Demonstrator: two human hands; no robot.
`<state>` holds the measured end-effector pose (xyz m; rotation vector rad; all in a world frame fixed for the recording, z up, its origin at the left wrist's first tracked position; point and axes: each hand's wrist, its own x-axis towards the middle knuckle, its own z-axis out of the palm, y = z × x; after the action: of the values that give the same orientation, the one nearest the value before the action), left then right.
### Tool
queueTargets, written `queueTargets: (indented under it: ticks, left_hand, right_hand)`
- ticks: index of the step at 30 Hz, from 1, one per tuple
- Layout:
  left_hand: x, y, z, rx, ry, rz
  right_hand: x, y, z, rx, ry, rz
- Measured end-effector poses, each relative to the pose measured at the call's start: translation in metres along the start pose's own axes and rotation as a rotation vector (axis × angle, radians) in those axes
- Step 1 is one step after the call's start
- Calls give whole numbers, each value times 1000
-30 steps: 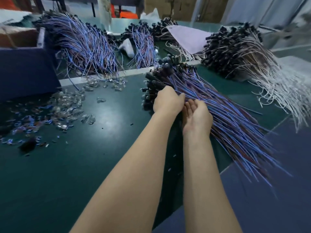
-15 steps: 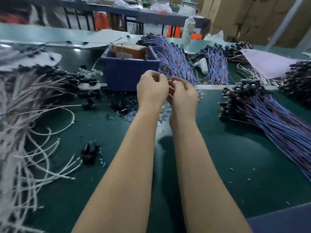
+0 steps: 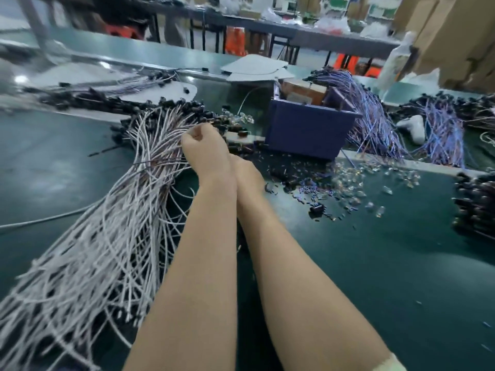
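- Green mat [image 3: 375, 263] covers the work table and carries everything else.
- White wires [image 3: 107, 250] lie on the left part of the mat as one big bundle. It fans out wide toward the near edge and gets narrow toward the far end, where the wires finish in dark plugs [image 3: 174, 107].
- Purple wires [image 3: 375, 124] lie in heaps at the far right. One heap is just beside the right wall of the blue box, and another one is further right.
- Blue box [image 3: 302, 129] stands upright near the middle of the far side, with brown cartons inside it.
- Black connectors [image 3: 476, 207] make a dark pile at the right edge of the mat, well apart from the hands.
- Left hand [image 3: 206, 151] is at the narrow end of the white wires with its fingers curled in. It seems to grip a few of these wires, but the view is blurred there.
- Right hand [image 3: 247, 172] is just behind the left wrist and mostly hidden by it, so I cannot tell if it is closed or holds something.
- Clear pieces [image 3: 356, 178], small and glassy, are scattered on the mat in front of the box, mixed with tiny blue and black bits.
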<state>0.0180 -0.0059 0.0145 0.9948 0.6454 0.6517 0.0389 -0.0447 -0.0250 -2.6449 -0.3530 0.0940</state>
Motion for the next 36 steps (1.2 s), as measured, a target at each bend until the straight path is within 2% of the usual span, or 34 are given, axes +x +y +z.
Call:
queueTargets:
  ticks: [2,5,7,9,12,14,17,19,21,25,27,30,31,33,36]
  left_hand:
    - [-1,0,1,-56,5,18]
    - [-8,3,4,-40,-38,127]
    - [-17,5,9,98,-157,293]
    - [-30,6,19,286,-368,359]
    - [-46,1,36,546,-649,219]
    - [-53,-6,46,561,-678,84]
    - [-63,-25,57,371,-677,-131]
    - [-69,-37,59,34,-689,-284]
    - [-68,-45,58,-219,-655,-353]
    - [-64,-56,55,-218,-595,-359]
    - [-67,-59,55,-186,-601,-382]
    - [-73,-64,57,-194,-656,-449]
    - [-75,-65,57,-191,-690,-477]
    - [-79,-69,57,-148,-752,-511]
    - [-80,-74,56,-50,-790,-476]
  right_hand:
    - [2,-1,-2,-10,12,-17]
    - [-6,7,-14,142,162,-86]
    - [-13,17,-34,259,311,-102]
    - [-18,31,-60,320,439,-86]
    - [-29,61,-91,361,550,-62]
    - [-41,83,-102,368,600,-45]
    - [-56,113,-107,380,697,0]
    - [-62,130,-103,392,747,60]
    - [-63,147,-99,550,788,171]
    - [-62,156,-104,1436,815,359]
    - [-60,153,-104,1649,822,350]
    - [-59,145,-98,1867,611,313]
    - [-60,142,-96,1886,514,310]
    - [-61,138,-91,1738,417,261]
    - [-60,137,-86,1404,481,171]
